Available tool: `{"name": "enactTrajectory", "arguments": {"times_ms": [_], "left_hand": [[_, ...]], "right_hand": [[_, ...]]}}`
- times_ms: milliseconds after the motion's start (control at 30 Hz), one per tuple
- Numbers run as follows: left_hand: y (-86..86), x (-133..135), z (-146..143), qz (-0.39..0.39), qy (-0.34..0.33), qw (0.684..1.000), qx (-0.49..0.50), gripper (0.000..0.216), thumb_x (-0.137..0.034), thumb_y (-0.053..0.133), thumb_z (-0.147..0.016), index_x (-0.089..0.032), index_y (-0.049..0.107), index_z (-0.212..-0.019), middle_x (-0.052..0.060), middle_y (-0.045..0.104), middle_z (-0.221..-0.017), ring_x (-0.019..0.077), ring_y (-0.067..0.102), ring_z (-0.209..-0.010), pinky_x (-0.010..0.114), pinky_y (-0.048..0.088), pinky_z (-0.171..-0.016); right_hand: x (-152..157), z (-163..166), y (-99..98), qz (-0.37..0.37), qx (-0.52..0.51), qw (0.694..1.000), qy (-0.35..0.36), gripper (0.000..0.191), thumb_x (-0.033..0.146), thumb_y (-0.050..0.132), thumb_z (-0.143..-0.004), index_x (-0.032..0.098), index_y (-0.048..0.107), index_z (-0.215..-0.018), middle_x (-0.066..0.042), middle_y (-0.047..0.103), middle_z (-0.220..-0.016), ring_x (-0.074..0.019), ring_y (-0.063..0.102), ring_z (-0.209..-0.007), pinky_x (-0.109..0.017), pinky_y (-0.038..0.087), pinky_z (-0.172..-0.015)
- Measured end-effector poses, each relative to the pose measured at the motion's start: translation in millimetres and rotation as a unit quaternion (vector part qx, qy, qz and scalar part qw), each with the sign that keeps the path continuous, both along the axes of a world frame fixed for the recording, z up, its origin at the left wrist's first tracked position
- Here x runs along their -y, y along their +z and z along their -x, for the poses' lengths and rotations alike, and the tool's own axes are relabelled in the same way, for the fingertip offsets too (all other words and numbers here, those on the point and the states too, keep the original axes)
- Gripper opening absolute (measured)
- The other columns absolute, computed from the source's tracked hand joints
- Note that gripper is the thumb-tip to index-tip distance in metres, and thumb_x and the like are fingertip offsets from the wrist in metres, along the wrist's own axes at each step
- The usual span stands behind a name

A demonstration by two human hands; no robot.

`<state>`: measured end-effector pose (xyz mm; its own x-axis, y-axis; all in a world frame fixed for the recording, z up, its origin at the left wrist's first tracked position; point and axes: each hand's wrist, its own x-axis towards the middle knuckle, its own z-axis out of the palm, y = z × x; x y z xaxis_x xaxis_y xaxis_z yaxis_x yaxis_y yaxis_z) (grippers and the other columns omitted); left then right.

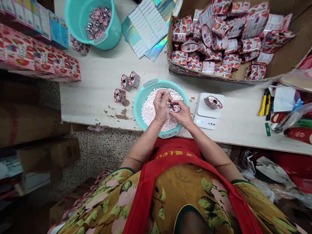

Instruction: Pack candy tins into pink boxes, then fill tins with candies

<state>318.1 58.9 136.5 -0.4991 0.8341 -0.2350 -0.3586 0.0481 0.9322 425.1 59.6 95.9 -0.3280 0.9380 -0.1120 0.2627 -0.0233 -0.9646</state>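
Note:
Over a turquoise basin of small white round candies, both my hands are close together. In my right hand is a small strawberry-printed cup, gripped by its side and tilted, its mouth partly covered by fingers. My left hand is closed at the cup's opening, its fingertips bunched around a few white candies. Right of the basin, a similar printed cup rests on a white digital scale. To the left stand three more cups with open holes in their tops.
A large cardboard box full of printed cups takes up the back right. A turquoise bucket of small metallic-pink caps stands at the back left, beside sticker sheets. Strawberry cartons line the left edge; cutters lie far right.

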Motion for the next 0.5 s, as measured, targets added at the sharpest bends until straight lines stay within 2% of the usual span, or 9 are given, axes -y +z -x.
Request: {"name": "enactTrajectory", "arguments": {"times_ms": [200,333,500], "left_hand": [[5.0,-2.8,2.0,0.009,-0.061,0.997,0.042,0.025,-0.041,0.071,-0.093,-0.022,0.058,-0.084,-0.003,0.049,-0.066,0.0100,0.050,-0.058,0.024,0.045,-0.059],[1.3,-2.8,2.7,-0.006,-0.041,0.998,0.052,0.025,-0.042,0.069,-0.095,-0.022,0.057,-0.085,-0.005,0.046,-0.064,0.0084,0.050,-0.054,0.024,0.045,-0.058],[-7.9,-1.8,-3.5,-0.023,-0.023,0.999,0.022,0.032,-0.046,0.071,-0.093,-0.022,0.055,-0.079,-0.005,0.045,-0.063,0.0083,0.049,-0.054,0.023,0.044,-0.056]], "right_hand": [[-0.5,-0.6,-3.7,0.030,-0.011,0.999,-0.017,0.035,0.034,0.073,-0.069,0.021,0.067,-0.100,-0.003,0.071,-0.101,-0.0209,0.064,-0.091,-0.034,0.051,-0.089],[-0.9,-2.2,-3.1,0.054,-0.025,0.998,-0.019,0.038,0.038,0.075,-0.069,0.020,0.067,-0.101,-0.002,0.070,-0.100,-0.0204,0.063,-0.092,-0.034,0.051,-0.090],[0.3,-3.5,-3.1,0.037,-0.017,0.999,-0.013,0.034,0.036,0.075,-0.071,0.021,0.067,-0.100,-0.003,0.071,-0.101,-0.0219,0.064,-0.095,-0.036,0.051,-0.092]]}}
